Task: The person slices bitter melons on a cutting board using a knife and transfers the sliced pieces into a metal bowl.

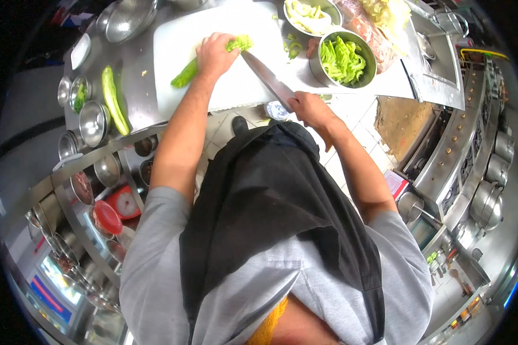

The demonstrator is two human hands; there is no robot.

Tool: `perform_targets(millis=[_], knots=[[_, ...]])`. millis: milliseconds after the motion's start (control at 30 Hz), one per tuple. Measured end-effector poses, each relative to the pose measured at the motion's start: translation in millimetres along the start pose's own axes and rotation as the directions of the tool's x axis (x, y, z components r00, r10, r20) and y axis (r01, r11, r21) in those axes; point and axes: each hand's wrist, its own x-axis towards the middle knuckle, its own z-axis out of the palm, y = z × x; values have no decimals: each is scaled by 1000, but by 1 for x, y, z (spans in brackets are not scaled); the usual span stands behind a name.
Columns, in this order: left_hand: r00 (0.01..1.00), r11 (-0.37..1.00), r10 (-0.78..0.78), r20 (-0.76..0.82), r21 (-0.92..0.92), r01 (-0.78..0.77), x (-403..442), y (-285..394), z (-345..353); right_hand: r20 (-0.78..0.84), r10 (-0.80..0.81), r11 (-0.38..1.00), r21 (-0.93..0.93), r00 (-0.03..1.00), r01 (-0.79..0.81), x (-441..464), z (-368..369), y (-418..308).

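My left hand is closed over a long green vegetable lying on a white cutting board. A chopped, bright green end of it shows past my fingers; its exact kind I cannot make out. My right hand grips a large kitchen knife by the handle. The blade slants up and left over the board, its tip close to the cut end. To the right stands a metal bowl of green strips. Behind it is another bowl holding paler slices.
Another long green vegetable lies on the steel counter, left of the board, near several metal bowls. Small green scraps sit right of the board. A plastic-wrapped bundle stands at the back right. A stove runs along the right.
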Motion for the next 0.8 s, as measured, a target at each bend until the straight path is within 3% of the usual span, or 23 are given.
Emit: perform_targets(millis=[200,267,333,567,800], knots=[[999,999,-9,37,41,7,12,6,8,-61,75,995,67,995,-71,-20,-18,8],[999,999,0,39,35,-1,14,9,5,-143,76,994,84,987,-64,-13,-22,1],[992,997,12,122,74,-22,14,10,1,-146,59,996,78,987,-48,-5,-25,-3],[993,996,-6,119,89,-5,15,7,4,-178,39,995,95,983,-22,12,-19,-16],[996,994,62,-68,-82,-67,11,-11,15,-160,12,996,84,987,1,30,-4,-27]])
